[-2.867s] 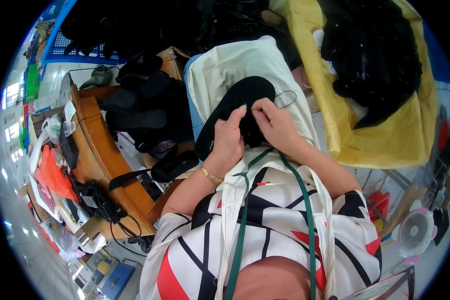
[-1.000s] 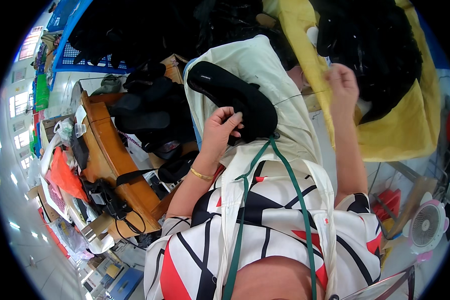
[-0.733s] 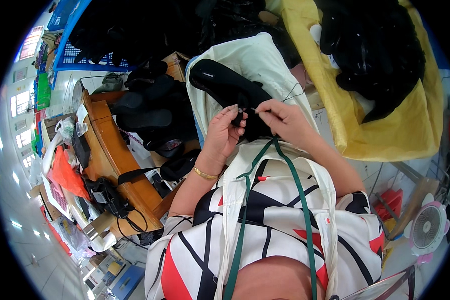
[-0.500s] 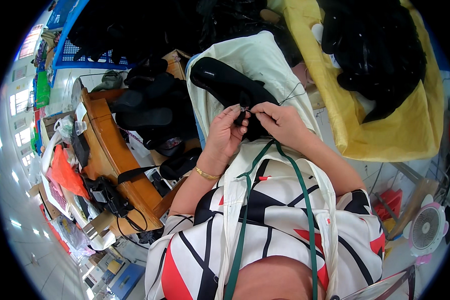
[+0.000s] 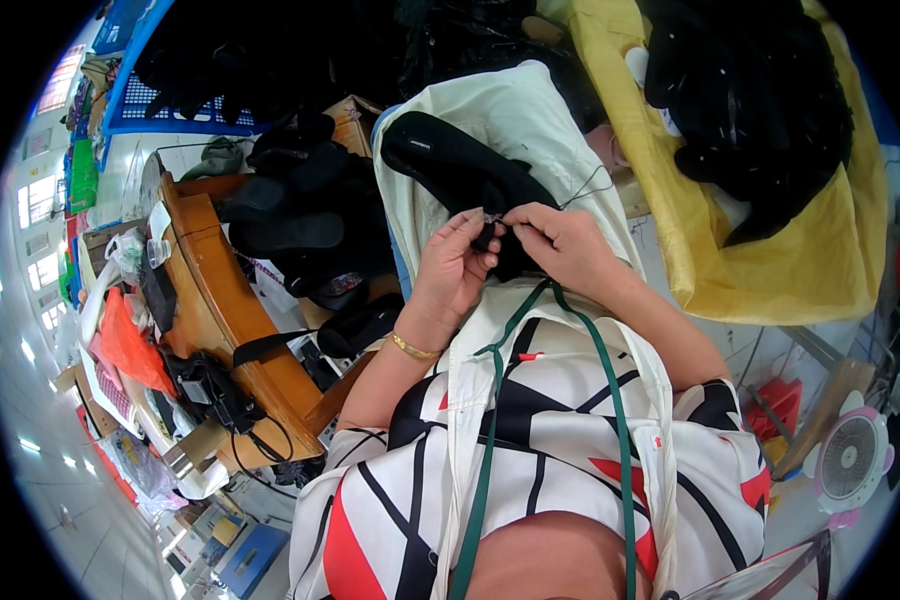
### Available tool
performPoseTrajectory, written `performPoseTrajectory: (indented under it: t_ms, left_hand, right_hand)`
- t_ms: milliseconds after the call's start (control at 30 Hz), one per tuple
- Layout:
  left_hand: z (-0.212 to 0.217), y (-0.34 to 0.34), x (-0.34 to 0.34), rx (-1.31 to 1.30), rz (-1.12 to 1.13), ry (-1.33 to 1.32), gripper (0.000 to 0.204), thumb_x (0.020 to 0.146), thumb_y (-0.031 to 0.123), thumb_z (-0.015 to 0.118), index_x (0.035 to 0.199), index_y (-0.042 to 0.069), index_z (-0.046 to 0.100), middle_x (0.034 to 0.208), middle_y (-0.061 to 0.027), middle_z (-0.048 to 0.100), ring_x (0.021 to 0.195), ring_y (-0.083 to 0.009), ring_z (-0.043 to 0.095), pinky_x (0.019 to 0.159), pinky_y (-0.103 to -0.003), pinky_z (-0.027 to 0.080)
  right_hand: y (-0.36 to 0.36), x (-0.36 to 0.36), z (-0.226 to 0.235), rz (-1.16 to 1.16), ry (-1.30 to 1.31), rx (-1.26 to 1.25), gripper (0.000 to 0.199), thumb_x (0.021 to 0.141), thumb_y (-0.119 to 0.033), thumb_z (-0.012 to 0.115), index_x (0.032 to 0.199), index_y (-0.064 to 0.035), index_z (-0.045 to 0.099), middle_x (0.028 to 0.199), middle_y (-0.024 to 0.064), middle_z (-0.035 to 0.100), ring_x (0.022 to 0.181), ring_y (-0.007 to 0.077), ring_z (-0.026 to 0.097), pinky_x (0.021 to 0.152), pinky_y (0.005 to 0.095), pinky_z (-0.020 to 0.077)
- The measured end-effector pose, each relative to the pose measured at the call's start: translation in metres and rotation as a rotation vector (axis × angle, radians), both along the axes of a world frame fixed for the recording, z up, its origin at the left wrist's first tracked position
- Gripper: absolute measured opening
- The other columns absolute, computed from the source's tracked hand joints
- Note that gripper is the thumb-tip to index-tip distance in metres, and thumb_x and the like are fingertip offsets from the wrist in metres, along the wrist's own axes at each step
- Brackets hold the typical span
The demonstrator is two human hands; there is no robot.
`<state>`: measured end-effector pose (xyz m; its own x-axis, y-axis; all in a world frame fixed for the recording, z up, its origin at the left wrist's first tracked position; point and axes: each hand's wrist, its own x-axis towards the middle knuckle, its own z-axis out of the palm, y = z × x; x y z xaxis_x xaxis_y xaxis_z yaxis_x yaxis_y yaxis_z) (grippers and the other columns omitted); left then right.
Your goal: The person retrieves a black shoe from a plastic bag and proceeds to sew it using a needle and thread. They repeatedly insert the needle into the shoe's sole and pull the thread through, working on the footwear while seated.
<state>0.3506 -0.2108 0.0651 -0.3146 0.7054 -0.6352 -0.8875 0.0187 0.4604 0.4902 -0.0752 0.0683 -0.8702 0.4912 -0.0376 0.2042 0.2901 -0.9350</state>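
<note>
The black shoe (image 5: 460, 150), which seems to have a cloth upper, lies on a cream cloth (image 5: 500, 95) in front of the person's body. The left hand (image 5: 452, 262) pinches a part of the shoe near a small shiny piece (image 5: 491, 217). The right hand (image 5: 562, 245) has thumb and forefinger pressed together on a thin small item just beside it; I cannot tell if it is a needle. A dark thread (image 5: 592, 188) makes a loose loop near the right hand.

I judge that the shoe is light and soft, bending easily in the upper, but firmer in the sole, and not slippery. A good place to hold is the edge near the shiny piece; the thin thread asks for a gentle pinch, as it could tangle.

The cream cloth is wrinkled, with something blue under its left edge. To the left stands a wooden table (image 5: 212, 290) beside a pile of black shoes (image 5: 295, 232); farther up is a blue crate (image 5: 120, 108). To the right, a yellow sack (image 5: 795, 295) carries black goods (image 5: 755, 135), and a white-and-pink fan (image 5: 852, 452) stands lower.
</note>
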Motion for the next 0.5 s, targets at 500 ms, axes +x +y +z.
performPoseTrajectory:
  t_ms: [500]
  left_hand:
    - [-0.0021, -0.0002, 0.0036, -0.113, -0.089, 0.146, 0.013, 0.087, 0.003, 0.072, 0.098, 0.006, 0.066, 0.086, -0.0039, 0.069, 0.071, -0.0121, 0.065, 0.058, -0.024, 0.052]
  right_hand:
    - [0.0062, -0.0015, 0.0035, 0.014, -0.167, -0.419, 0.010, 0.096, -0.010, 0.062, 0.096, 0.0005, 0.063, 0.067, 0.0016, 0.057, 0.058, 0.0064, 0.050, 0.054, 0.0249, 0.0431]
